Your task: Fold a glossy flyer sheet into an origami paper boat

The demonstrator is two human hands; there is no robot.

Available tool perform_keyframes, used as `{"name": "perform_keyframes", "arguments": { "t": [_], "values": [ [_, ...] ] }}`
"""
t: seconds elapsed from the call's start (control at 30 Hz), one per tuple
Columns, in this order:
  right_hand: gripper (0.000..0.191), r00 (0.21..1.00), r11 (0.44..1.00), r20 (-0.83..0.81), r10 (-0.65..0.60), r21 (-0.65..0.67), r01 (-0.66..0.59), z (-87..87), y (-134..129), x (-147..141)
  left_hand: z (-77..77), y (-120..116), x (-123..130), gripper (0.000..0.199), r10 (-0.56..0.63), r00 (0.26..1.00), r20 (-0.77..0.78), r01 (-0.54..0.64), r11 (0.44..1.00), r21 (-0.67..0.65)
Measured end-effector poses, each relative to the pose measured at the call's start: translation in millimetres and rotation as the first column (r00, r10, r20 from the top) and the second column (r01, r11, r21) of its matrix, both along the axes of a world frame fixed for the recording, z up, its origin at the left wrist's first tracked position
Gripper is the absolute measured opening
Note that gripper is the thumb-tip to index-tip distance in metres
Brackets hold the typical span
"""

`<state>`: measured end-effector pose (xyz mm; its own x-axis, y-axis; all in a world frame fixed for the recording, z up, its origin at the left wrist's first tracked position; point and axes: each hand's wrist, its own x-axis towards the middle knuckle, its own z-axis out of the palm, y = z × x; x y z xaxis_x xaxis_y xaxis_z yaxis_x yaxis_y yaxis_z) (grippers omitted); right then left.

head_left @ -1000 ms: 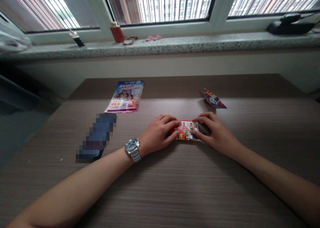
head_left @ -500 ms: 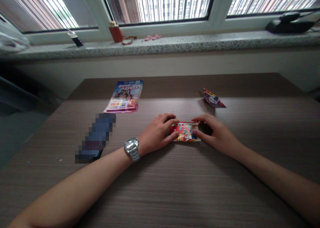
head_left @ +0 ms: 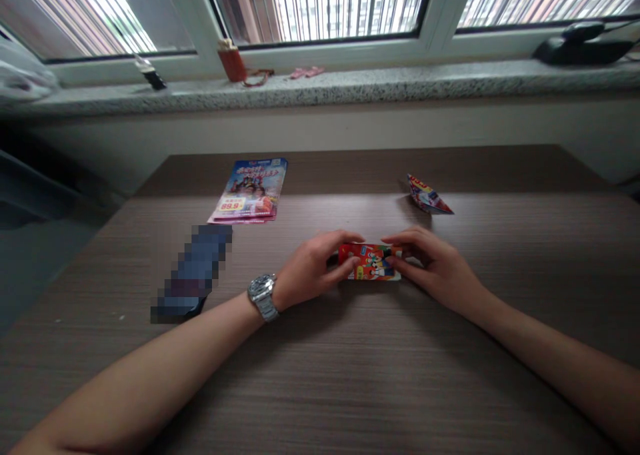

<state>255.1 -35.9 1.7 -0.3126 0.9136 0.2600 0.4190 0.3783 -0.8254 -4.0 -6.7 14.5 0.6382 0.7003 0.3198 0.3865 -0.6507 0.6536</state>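
Between my hands is a folded paper flyer, red with colourful printed figures, a little above or on the table; I cannot tell which. My left hand, with a silver watch at the wrist, grips its left end, thumb on the front and fingers behind the upper edge. At the right end my right hand pinches it the same way. Beyond my right hand stands a small folded paper piece, pointed at its ends.
A stack of flyers lies at the back left of the brown table. Nearer sits a dark, pixelated phone-like object. On the stone windowsill are a red-brown case, pink pieces and a black device.
The flyer's upper edge has tilted up, and its printed face now shows across the whole piece; the white strip with red dots along the top is gone from view. My left fingers have straightened slightly.
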Motion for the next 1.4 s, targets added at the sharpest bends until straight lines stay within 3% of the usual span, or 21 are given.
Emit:
{"name": "perform_keyframes", "arguments": {
  "t": [0.17,0.3,0.43,0.9,1.4],
  "values": [
    [0.027,0.998,0.999,-0.061,-0.024,-0.042,0.021,-0.9,-2,-1,-0.4,-5,4,0.020,0.039,0.992,0.116,-0.030,0.997,-0.073],
    [0.039,0.982,0.983,-0.177,-0.063,-0.182,0.030,1.2,-2,-3,-5.2,-4,5,0.018,0.081,0.981,0.175,-0.059,0.990,-0.126],
    [0.028,0.978,0.962,-0.177,-0.114,-0.264,0.065,4.3,-1,-3,-8.3,-3,4,0.018,0.106,0.974,0.201,-0.073,0.984,-0.165],
    [0.023,0.988,0.968,-0.058,-0.141,-0.218,0.125,0.4,-1,-2,-9.2,-1,3,0.017,0.132,0.980,0.147,-0.101,0.973,-0.206],
    [0.025,0.979,0.964,-0.128,-0.159,-0.234,0.126,-2.7,-1,-3,-9.1,1,3,0.022,0.136,0.979,0.154,-0.093,0.961,-0.260]
  ]
}}
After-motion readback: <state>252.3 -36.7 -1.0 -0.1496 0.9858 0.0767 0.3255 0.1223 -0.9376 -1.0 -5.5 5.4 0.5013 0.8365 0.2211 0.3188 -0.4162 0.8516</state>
